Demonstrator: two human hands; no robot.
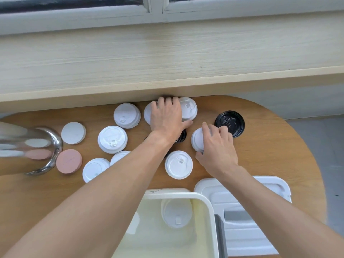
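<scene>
Several white cup lids lie on the round wooden table [270, 155]. My left hand [165, 118] reaches to the far edge and covers two of them. Its thumb lies against the near rim of the right white lid [190, 108] and its fingers bend over the far side; the other lid [147, 113] shows at its left. My right hand [216, 149] grips another white lid [197, 139], tilted up off the table. A black lid [229, 123] lies just beyond it. A second black lid [182, 135] peeks out under my left wrist.
A white bin [212, 211] at the near edge holds one white lid [176, 213]; its cover [242, 229] lies to the right. More white lids [112, 139] lie left of centre. At the left are a steel pot [54, 146], a pink disc [68, 161] and a pale disc [73, 133]. A wooden ledge [167, 62] overhangs the table's far edge.
</scene>
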